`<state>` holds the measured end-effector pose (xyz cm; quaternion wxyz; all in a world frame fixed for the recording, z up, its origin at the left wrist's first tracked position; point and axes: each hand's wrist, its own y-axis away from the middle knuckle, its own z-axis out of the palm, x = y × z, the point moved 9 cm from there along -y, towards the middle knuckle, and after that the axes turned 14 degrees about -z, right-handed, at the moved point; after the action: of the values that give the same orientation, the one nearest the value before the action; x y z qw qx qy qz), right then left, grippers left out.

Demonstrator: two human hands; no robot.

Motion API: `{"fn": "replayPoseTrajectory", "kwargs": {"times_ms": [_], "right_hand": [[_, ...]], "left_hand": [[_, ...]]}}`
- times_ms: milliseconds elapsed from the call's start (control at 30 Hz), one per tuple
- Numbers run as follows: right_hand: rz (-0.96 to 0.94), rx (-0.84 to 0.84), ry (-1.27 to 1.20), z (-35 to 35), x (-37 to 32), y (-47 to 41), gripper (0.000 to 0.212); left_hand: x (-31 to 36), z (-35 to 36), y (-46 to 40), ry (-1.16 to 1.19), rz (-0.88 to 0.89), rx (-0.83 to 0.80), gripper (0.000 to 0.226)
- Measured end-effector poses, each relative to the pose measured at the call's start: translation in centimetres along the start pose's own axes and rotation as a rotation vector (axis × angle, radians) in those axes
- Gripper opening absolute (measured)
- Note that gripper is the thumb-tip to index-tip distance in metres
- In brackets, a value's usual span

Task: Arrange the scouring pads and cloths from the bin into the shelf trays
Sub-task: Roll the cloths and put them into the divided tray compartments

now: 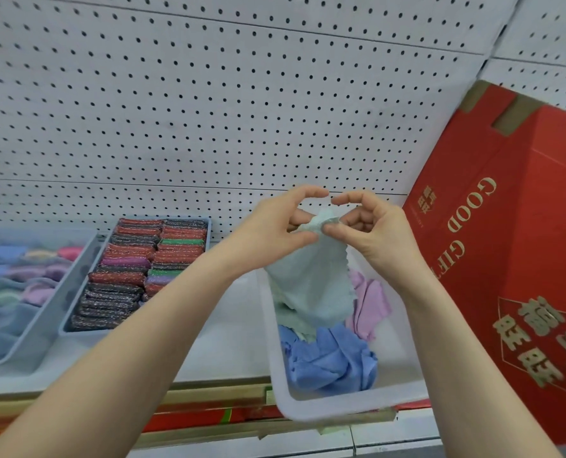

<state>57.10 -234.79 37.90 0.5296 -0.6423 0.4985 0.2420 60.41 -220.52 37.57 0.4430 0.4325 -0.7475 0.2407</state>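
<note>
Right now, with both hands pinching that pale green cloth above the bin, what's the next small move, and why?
Probably lift the pale green cloth clear of the bin. Both the left hand and right hand pinch its top edge, but its lower end still hangs among the other cloths.

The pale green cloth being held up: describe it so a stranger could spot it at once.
Start at the big red gift box on the right; just left of it sits a clear plastic bin. Above it, both hands pinch the pale green cloth by its top edge; the blue cloth and pink cloth lie crumpled inside.
</note>
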Motion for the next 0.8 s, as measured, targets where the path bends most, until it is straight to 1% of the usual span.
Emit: {"fn": "replayPoseTrajectory", "kwargs": {"times_ms": [67, 167, 200, 267, 300, 333, 400, 433, 467, 500, 533, 567, 633, 700, 767, 800], "right_hand": [[-0.026, -0.002, 0.030, -0.3, -0.5, -0.1, 0.033], [-0.020, -0.032, 0.036, -0.4, -0.6, -0.2, 0.034], [-0.010, -0.061, 0.048, -0.4, -0.5, -0.2, 0.031], [0.018, -0.116, 0.073, -0.2, -0.3, 0.0, 0.018], [0.028, -0.114, 0.067, -0.3, -0.3, 0.0, 0.011], [0.030, -0.088, 0.054, -0.6, -0.3, 0.0, 0.009], [0.012, 0.001, 0.016, -1.6, -0.4, -0.2, 0.011], [0.000, 0.038, -0.010, -2.1, -0.6, -0.3, 0.009], [-0.005, 0.060, -0.037, -2.6, -0.8, -0.3, 0.008], [-0.004, 0.058, -0.058, -2.9, -1.0, -0.4, 0.008], [-0.002, 0.037, -0.070, -3.0, -1.2, -0.4, 0.008], [0.001, 0.007, -0.075, -3.1, -1.5, -0.4, 0.009], [0.003, -0.040, -0.100, -3.3, -2.1, -0.1, 0.013], [0.000, -0.076, -0.184, -3.3, -3.0, 0.0, 0.015], [0.019, -0.093, -0.284, -2.9, -3.4, -0.2, 0.013], [0.041, -0.079, -0.268, -2.8, -3.0, -0.5, 0.011]], "left_hand": [[0.4, 0.0, 0.1, -0.127, 0.025, 0.043, 0.057], [1.1, -0.1, 0.2, -0.184, 0.071, 0.072, 0.056], [1.2, -0.1, 0.3, -0.199, 0.090, 0.079, 0.056], [1.8, 0.0, 0.5, -0.237, 0.127, 0.079, 0.056], [1.9, 0.1, 0.5, -0.259, 0.138, 0.082, 0.057], [1.8, 0.0, 0.5, -0.282, 0.130, 0.093, 0.059], [0.7, -0.8, 0.3, -0.309, 0.056, 0.146, 0.060], [0.0, -1.5, 0.2, -0.305, 0.017, 0.187, 0.052], [-0.6, -2.1, 0.0, -0.270, -0.005, 0.222, 0.037], [-0.9, -2.7, 0.0, -0.181, -0.009, 0.237, 0.020], [-1.4, -3.0, -0.2, -0.041, -0.010, 0.225, 0.008], [-1.6, -3.2, -0.2, 0.112, -0.015, 0.191, 0.003], [-1.6, -3.2, -0.1, 0.364, -0.018, 0.122, 0.005], [-1.4, -3.2, -0.1, 0.558, -0.012, 0.057, 0.007], [-1.6, -3.1, -0.3, 0.660, -0.040, 0.013, 0.012], [-2.0, -3.1, -0.7, 0.651, -0.070, 0.020, 0.013]]}}
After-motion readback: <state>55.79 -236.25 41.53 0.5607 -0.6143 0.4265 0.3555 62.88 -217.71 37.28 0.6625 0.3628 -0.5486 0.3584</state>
